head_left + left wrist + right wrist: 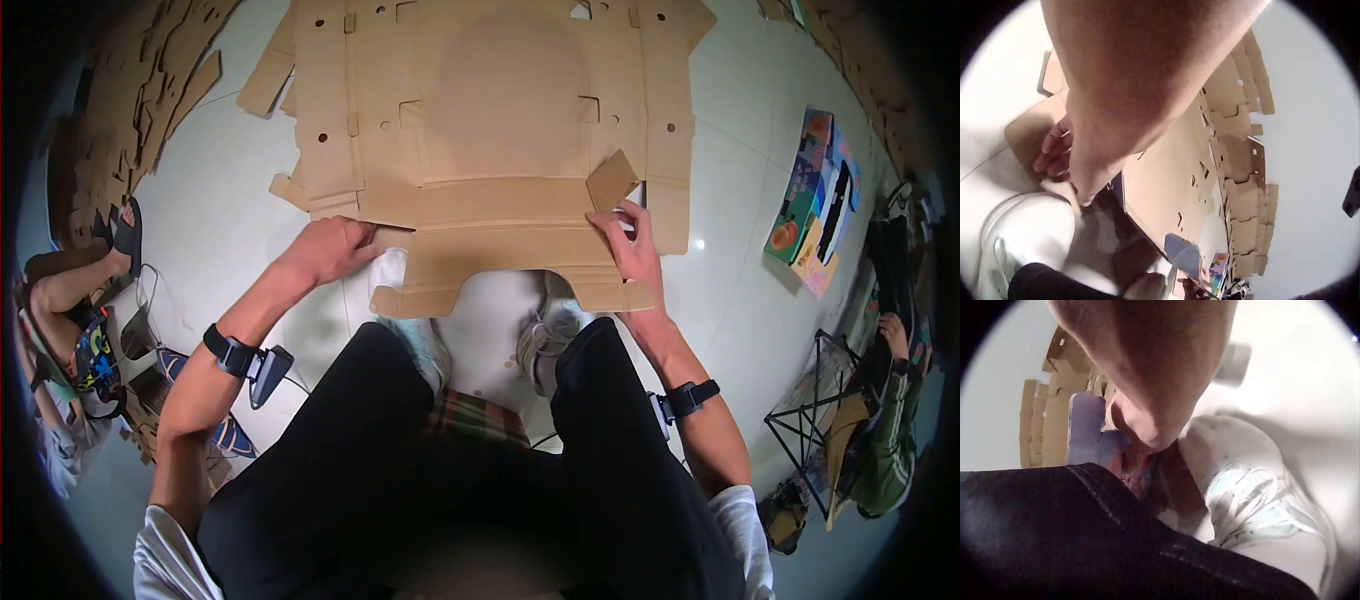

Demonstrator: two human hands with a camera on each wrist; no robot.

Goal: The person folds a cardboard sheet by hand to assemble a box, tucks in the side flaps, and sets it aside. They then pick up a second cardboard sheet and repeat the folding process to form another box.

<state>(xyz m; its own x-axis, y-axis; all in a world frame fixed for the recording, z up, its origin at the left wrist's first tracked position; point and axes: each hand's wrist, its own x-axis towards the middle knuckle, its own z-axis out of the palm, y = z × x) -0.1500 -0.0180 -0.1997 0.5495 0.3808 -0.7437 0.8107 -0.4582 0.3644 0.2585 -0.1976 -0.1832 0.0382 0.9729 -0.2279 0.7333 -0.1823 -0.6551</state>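
A large flat cardboard sheet (500, 205) with slots, creases and round holes lies before the person's feet, its near edge cut with a wide notch. At its left side, the left hand (335, 250) pinches a flap by a fold; in the left wrist view that hand (1079, 156) has its thumb and fingers around the cardboard edge. The right hand (632, 245) holds the right side, thumb and fingers at the crease beside a raised small flap (612, 182). In the right wrist view the forearm hides much of the right hand (1138, 437).
White shoes (545, 345) stand under the near edge. Stacked cardboard (130, 90) lies at the upper left. A colourful printed box (812, 195) is on the floor at the right, near a black folding frame (825, 420). Other people sit at both sides.
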